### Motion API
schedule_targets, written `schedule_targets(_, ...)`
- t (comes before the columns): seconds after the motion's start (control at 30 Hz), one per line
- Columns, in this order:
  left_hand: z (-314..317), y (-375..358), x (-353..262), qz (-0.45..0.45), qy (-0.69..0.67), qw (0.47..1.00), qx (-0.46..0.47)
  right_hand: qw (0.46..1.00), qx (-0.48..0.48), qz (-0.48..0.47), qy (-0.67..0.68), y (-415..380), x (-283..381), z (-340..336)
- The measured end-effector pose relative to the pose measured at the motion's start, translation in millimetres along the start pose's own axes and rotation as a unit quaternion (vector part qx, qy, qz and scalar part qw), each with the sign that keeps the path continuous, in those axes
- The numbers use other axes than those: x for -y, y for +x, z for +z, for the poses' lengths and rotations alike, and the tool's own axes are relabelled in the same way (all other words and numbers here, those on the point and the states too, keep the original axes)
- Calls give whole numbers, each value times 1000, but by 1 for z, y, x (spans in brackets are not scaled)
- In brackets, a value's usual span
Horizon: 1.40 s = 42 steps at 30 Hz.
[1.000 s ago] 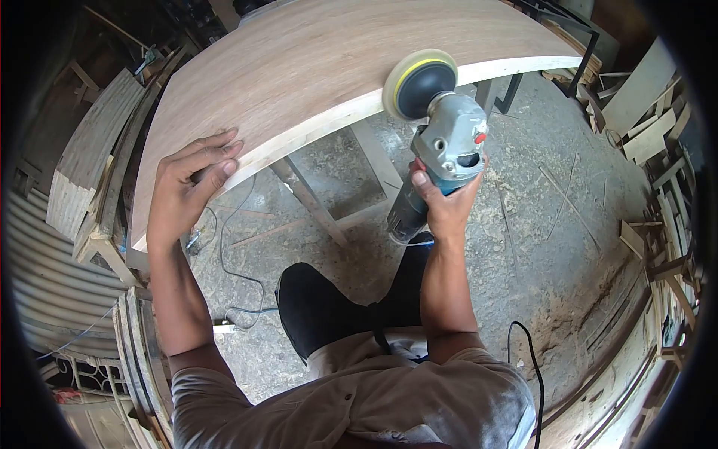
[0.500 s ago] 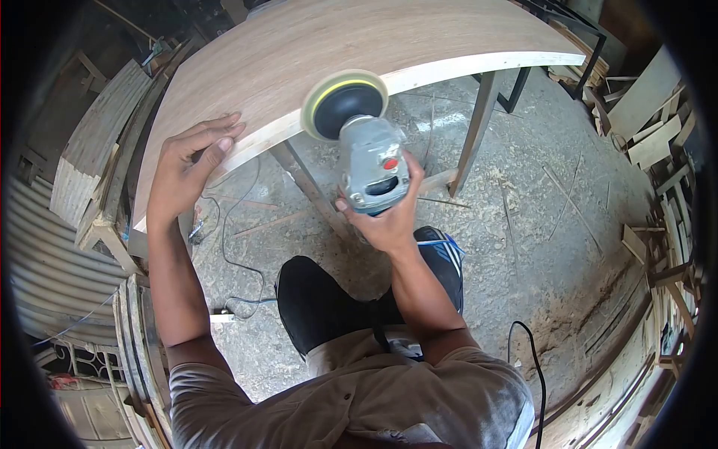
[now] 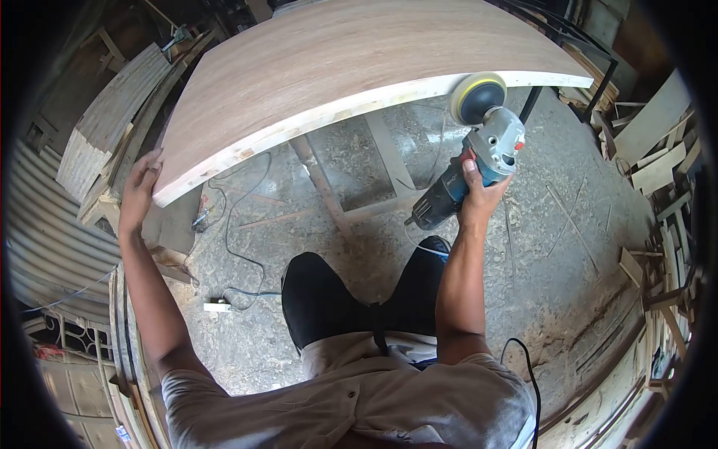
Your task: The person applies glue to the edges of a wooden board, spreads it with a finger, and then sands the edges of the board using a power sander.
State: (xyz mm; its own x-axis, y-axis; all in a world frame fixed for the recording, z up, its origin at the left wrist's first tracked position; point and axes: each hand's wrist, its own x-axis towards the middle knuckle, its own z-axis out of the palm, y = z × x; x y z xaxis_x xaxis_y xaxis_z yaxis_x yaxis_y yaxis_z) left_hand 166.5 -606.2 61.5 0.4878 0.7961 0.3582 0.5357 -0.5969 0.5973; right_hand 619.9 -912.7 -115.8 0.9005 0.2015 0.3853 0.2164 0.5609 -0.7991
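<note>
My right hand (image 3: 485,197) is wrapped around the body of a disc sander (image 3: 493,146) with a grey head and a dark blue-green housing. Its round black pad (image 3: 479,101), ringed in yellow, is tilted against the front edge of a wooden panel (image 3: 359,52), towards the right end. The panel has a brown wood-grain top and a pale, patchy edge. At the panel's near left corner, my left hand (image 3: 140,183) grips the end, fingertips on the rim; part of the grip is hidden.
Below the panel stands a wooden support frame (image 3: 321,179). A dark cable (image 3: 243,258) runs over the dusty floor to a white block (image 3: 218,307). Boards (image 3: 112,112) are stacked at left. Timber offcuts (image 3: 662,157) lie at right, and a black metal frame (image 3: 598,56) stands behind.
The sander has moved right along the panel's edge in my right hand, its body now angled down-left. My left hand has slid from the front edge to the left corner.
</note>
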Motion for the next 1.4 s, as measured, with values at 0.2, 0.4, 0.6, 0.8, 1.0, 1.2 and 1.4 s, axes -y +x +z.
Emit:
schedule_targets(0.2,18,4,-4,-229,-347,909,-28,999,33,-11,-12,-28,17,12)
schedule_targets(0.4,26,0,-4,-176,-387,905,14,987,113,-56,-100,-45,16,37)
schedule_targets(0.6,42,-17,-15,-156,-498,853,-6,991,136,-9,-15,-73,37,77)
schedule_targets(0.8,51,-17,-11,-122,-545,830,2,975,196,-68,-81,-107,28,99)
schedule_targets(1.0,57,-22,-28,-131,-558,818,-53,945,267,-148,-117,-135,31,122)
schedule_targets(1.2,57,-18,-12,-121,-560,819,-43,980,174,-71,-68,-119,17,104)
schedule_targets(1.4,57,-18,-13,-126,-547,826,-54,993,103,29,46,-87,38,90)
